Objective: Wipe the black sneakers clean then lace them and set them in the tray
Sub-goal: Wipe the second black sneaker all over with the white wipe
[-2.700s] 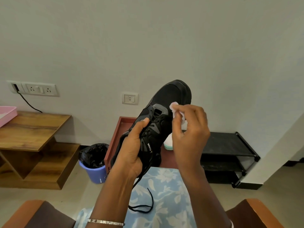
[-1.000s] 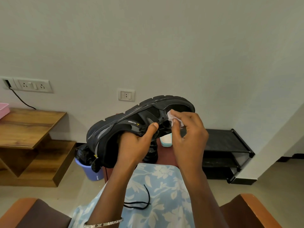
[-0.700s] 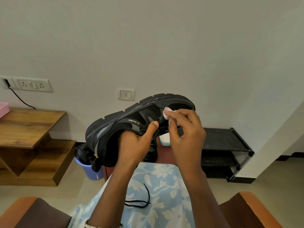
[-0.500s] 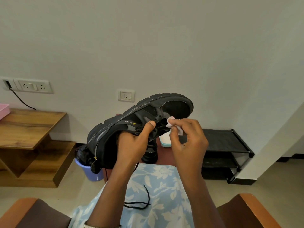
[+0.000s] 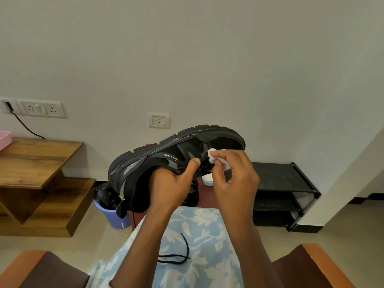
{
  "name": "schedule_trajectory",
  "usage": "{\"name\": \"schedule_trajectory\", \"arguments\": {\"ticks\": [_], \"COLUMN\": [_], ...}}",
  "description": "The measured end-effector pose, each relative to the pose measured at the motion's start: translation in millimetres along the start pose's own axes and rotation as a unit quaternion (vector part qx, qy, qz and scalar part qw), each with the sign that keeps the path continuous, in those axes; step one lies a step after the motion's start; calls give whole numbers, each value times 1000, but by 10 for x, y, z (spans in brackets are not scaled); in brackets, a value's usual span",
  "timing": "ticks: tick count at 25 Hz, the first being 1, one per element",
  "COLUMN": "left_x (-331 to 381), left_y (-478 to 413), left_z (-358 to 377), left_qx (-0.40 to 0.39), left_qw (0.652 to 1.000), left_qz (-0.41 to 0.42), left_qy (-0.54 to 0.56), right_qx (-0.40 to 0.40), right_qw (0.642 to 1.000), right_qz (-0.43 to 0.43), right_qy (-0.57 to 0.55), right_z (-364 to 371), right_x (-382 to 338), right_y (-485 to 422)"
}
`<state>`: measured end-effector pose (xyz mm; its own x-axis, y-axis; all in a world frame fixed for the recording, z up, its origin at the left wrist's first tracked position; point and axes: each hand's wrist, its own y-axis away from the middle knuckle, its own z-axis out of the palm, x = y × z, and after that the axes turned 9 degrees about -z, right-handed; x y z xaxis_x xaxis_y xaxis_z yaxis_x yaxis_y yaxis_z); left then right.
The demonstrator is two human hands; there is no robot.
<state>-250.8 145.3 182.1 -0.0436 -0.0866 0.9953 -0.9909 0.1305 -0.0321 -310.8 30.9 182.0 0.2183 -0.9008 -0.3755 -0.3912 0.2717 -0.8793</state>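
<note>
Sneaker held sole-up over the lap, wipe on it.
Tray (image 5: 4,137) far left on shelf (image 5: 37,159); left hand (image 5: 168,183) grips 1 sneaker (image 5: 153,161) by its opening; right hand (image 5: 234,179) pinches wipe (image 5: 213,157) against its side near the toe; lace (image 5: 178,259) on lap; possibly another sneaker behind.

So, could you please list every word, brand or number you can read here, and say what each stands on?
"CLYMB": white letters on the side of the black sneaker, upside down because it is held sole up, with a small yellow mark beside them.
Yellow tag at the sneaker's heel: too small to read.
White wipe: no print visible.
Small wall plate and long socket plate: no readable text.
</note>
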Motion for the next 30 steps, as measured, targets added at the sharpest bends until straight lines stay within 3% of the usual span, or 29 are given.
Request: {"name": "schedule_trajectory", "arguments": {"ticks": [7, 12, 19, 24, 30], "left_x": [-2, -12, -8, 39, 48], "left_y": [68, 11, 33, -17, 14], "left_z": [65, -10, 39, -70, -31], "left_qx": [-26, -12, -23, -23, -45], "left_qw": [998, 999, 999, 997, 995], "left_qz": [34, 18, 20, -38, -45], "left_qy": [-41, -35, -23, 61, 74], "right_qx": [1, 52, -9, 46, -30], "right_qw": [999, 994, 999, 994, 999], "right_qz": [3, 78, -27, 92, -17], "right_qy": [52, 57, 36, 26, 21], "right_z": [-22, -133, 38, -172, 40], "right_x": [135, 427, 26, 348, -21], "right_y": [-334, -227, -169, -225, -89]}}
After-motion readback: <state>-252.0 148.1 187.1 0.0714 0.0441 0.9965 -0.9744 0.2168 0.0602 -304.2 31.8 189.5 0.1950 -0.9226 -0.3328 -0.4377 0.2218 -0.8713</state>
